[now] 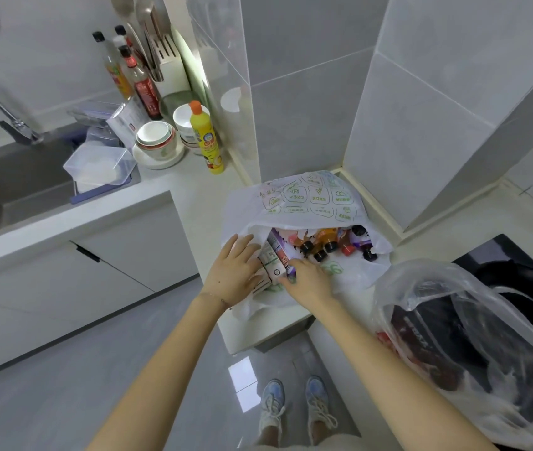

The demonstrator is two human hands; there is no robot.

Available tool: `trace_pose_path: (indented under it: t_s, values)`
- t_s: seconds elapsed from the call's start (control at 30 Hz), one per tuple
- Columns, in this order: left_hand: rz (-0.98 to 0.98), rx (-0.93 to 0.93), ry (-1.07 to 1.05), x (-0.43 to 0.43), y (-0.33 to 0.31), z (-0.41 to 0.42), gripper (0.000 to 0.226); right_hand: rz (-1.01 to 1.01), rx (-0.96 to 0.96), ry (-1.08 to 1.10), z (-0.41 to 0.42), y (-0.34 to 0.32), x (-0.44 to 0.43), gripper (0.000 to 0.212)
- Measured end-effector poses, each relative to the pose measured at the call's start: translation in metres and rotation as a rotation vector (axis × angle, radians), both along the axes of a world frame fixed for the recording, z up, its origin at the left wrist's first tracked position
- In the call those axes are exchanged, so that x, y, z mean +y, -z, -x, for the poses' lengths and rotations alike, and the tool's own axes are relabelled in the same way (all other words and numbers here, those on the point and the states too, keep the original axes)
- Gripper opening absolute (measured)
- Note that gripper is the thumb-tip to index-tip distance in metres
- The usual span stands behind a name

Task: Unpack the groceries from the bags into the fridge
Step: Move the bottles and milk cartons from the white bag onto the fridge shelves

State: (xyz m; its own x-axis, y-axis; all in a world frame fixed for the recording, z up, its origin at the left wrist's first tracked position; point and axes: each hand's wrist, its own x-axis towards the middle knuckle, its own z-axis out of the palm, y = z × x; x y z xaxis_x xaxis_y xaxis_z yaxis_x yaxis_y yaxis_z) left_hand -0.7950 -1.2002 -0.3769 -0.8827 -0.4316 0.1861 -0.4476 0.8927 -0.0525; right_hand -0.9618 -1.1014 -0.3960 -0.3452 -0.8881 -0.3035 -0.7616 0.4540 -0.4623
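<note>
A white grocery bag with green print lies open on the counter corner. Inside it stand several small bottles with dark caps and a few drink cartons. My left hand rests against the left side of the cartons, fingers reaching into the bag's mouth. My right hand grips the cartons from the right, fingers curled at their lower edge. A second, clear plastic bag with dark and red packs stands at the right. No fridge is in view.
A yellow dish-soap bottle, stacked bowls, sauce bottles and a clear plastic box crowd the counter beside the sink. A black hob lies behind the clear bag. Grey floor and my shoes are below.
</note>
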Motion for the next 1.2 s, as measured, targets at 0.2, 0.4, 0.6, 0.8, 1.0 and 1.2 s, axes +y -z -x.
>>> trace_pose_path:
  t_s: [0.2,0.4,0.6,0.8,1.0,1.2]
  values:
    - [-0.056,-0.058,-0.050,-0.007,0.013,-0.015,0.051,-0.046,0.081,0.011,-0.015,0.016,-0.016,0.056]
    - [-0.083,-0.024,-0.064,-0.012,0.023,-0.019,0.051,-0.104,0.243,0.000,-0.030,0.028,-0.030,0.071]
    - [-0.115,0.090,-0.052,-0.014,0.027,-0.017,0.051,-0.081,0.290,0.043,-0.026,0.028,-0.037,0.058]
    - [-0.206,0.164,-0.067,-0.014,0.031,-0.012,0.050,0.029,0.053,0.173,-0.022,0.010,-0.033,0.049]
    - [-0.365,0.177,-0.082,-0.005,0.031,0.005,0.073,0.182,-0.123,0.308,-0.014,-0.018,-0.022,0.048]
    - [-0.502,0.250,-0.099,0.011,0.025,0.023,0.095,0.364,-0.236,0.382,0.000,-0.060,-0.015,0.032]
